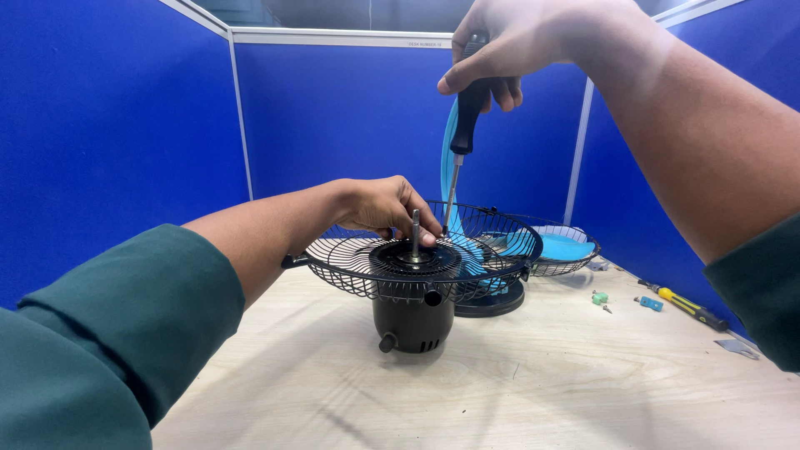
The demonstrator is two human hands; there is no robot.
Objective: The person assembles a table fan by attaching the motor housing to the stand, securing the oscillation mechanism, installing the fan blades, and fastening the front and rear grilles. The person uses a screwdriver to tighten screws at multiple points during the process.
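A black fan motor housing (413,323) stands upright on the wooden table (533,383), its metal shaft (415,232) pointing up. A black wire fan guard (492,242) lies flat on top of the motor. My left hand (385,206) rests on the guard beside the shaft, fingertips touching the hub. My right hand (510,43) is raised high and grips a black-handled screwdriver (463,133), held nearly vertical with its tip down at the guard's hub, right of the shaft.
Behind the motor lie a blue fan blade (563,247), a second wire guard (575,265) and a black round base (493,302). To the right are small green and blue parts (602,298) and a yellow-handled screwdriver (690,306). Blue partition walls enclose the table.
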